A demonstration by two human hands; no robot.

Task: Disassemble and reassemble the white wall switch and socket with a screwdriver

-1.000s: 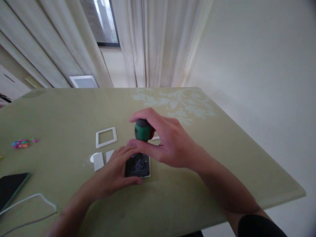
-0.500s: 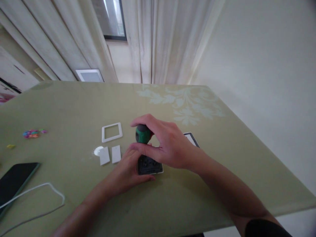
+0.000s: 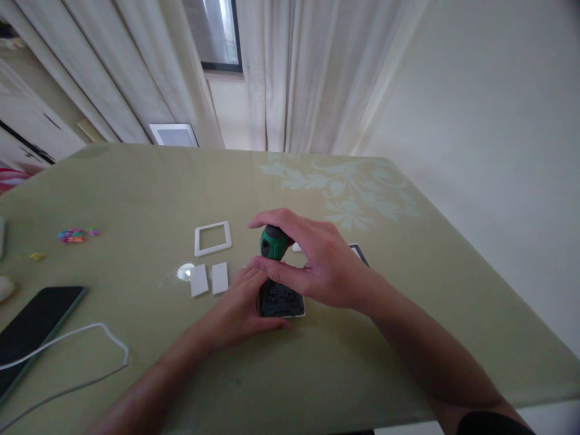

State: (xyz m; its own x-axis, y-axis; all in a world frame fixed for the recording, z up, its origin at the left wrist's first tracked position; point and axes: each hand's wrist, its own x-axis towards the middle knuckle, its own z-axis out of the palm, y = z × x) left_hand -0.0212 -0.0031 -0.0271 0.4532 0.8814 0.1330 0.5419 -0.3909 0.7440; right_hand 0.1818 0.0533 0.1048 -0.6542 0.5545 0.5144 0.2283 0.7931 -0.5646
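Observation:
A stubby screwdriver (image 3: 273, 243) with a green and black handle stands upright in my right hand (image 3: 324, 260); fingers and thumb curl round the handle. Its tip is hidden behind my hands. Below it lies a black switch module with a pale rim (image 3: 283, 301), on the table. My left hand (image 3: 247, 305) grips this module by its left side, thumb along the near edge. To the left rest a white square frame (image 3: 212, 249) and two white rectangular plates (image 3: 220, 278). Partly hidden behind my right hand is a dark-edged white piece (image 3: 360, 254).
A dark phone (image 3: 38, 320) and a white cable (image 3: 102, 326) lie at the left. Farther back are small colourful pieces (image 3: 72, 235) and a yellow bit (image 3: 38, 257). The table (image 3: 158, 187) meets a wall (image 3: 489, 151) on the right; curtains (image 3: 312, 78) hang behind.
The whole view has shifted slightly, so things appear a little farther right. Both hands keep their hold on the screwdriver and the module, with hardly any change in pose.

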